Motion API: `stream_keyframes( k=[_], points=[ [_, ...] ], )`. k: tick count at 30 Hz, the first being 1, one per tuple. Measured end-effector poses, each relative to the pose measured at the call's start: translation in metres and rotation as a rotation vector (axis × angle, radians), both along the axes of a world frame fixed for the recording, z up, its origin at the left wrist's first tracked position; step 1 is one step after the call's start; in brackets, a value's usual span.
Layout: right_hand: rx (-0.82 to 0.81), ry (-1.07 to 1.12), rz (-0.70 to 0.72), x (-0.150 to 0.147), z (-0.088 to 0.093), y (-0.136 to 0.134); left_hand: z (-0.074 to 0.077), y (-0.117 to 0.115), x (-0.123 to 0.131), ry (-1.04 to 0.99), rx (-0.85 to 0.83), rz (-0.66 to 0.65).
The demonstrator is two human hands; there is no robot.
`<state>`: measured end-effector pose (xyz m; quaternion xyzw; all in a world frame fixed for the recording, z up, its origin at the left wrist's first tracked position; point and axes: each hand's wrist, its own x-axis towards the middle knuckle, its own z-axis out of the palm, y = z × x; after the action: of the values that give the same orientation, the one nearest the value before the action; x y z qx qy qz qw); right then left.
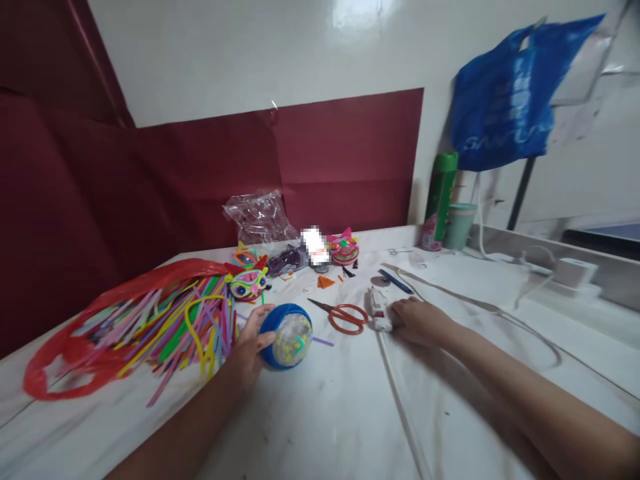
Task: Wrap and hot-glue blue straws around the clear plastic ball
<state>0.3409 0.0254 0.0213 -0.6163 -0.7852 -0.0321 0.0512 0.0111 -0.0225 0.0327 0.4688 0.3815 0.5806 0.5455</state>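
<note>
left hand [249, 345] grasping blue ball [291, 338], near-left of scissors [335, 311]; right hand [416, 321] back up, forearm extended, right of scissors by white device [379, 305], can't tell grip.

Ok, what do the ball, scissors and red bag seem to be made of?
Ball: see-through middle, probably plastic; matte blue surround, material unclear in the blur. Scissors: dark, thin blades, likely metal; smooth, evenly orange handles, likely plastic. Red bag: thin, glossy plastic film, apparently, crumpled and translucent.
</note>
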Motion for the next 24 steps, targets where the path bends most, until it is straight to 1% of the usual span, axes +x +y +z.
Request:
stream_keyframes(
  k=[3, 6, 8, 10, 12, 15, 16, 18, 21, 24],
  points=[
    [0.021, -0.006, 0.004, -0.002, -0.005, 0.001, -0.007, 0.004, -0.004, -0.035, 0.000, -0.052],
    [0.088, 0.026, -0.008, -0.007, -0.002, -0.001, -0.014, 0.008, -0.009, -0.033, -0.001, -0.056],
    [0.159, 0.174, -0.009, -0.013, 0.003, -0.005, -0.017, 0.010, -0.011, -0.032, -0.004, -0.057],
    [0.184, 0.424, 0.032, -0.022, 0.009, -0.015, -0.019, 0.012, -0.012, -0.039, -0.001, -0.055],
    [0.114, 0.659, 0.103, -0.032, 0.015, -0.029, -0.020, 0.014, -0.011, -0.040, -0.001, -0.048],
    [-0.095, 0.876, 0.147, -0.049, 0.023, -0.056, -0.020, 0.014, -0.008, -0.035, -0.020, -0.041],
    [-0.159, 0.925, 0.189, -0.055, 0.025, -0.065, -0.020, 0.014, -0.007, -0.036, -0.026, -0.042],
    [-0.211, 0.949, 0.268, -0.064, 0.028, -0.078, -0.020, 0.013, -0.005, -0.039, -0.030, -0.053],
    [-0.117, 0.933, 0.373, -0.073, 0.029, -0.086, -0.020, 0.012, -0.002, -0.051, -0.012, -0.086],
    [-0.049, 0.931, 0.435, -0.077, 0.028, -0.084, -0.021, 0.012, -0.001, -0.054, 0.003, -0.089]
  ],
)
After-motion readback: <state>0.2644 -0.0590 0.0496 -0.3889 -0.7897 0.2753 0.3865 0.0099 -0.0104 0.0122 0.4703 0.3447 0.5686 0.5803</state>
